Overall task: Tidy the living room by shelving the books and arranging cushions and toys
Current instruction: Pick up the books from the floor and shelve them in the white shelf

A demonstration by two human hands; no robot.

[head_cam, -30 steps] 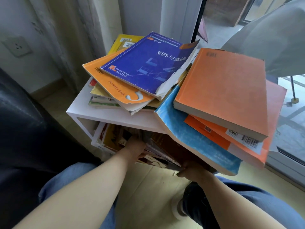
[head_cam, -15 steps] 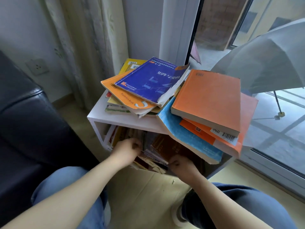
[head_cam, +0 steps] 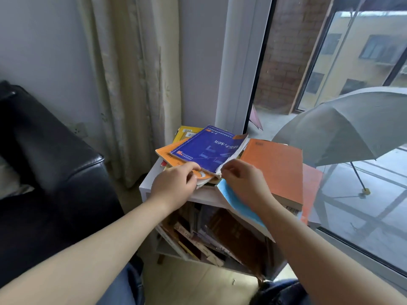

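- A white shelf [head_cam: 147, 186] stands in the corner; every place below is given from it.
- On its top lies a loose pile of books: a blue book [head_cam: 207, 150] uppermost, an orange workbook [head_cam: 169, 155] under it, and a yellow book [head_cam: 184, 133] at the far side of the pile.
- On the shelf's right half a thick orange book [head_cam: 275, 170] lies flat on a light-blue book [head_cam: 239, 202], whose near corner juts out past the shelf's front edge.
- The compartment under the top is crammed with leaning books [head_cam: 220, 234].
- The left hand [head_cam: 176, 186] is at the shelf's front edge, thumb above and curled fingers below, pinching the near corner of the orange workbook.
- The right hand [head_cam: 244, 181] is just right of it, above the light-blue book, fingers curled together at the blue book's near right corner; whether they actually grip the pages I cannot tell.
- A black sofa [head_cam: 55, 164] stands left of the shelf, and a curtain [head_cam: 132, 84] hangs behind it.
- An open grey umbrella [head_cam: 343, 128] rests beyond the glass to the shelf's right.
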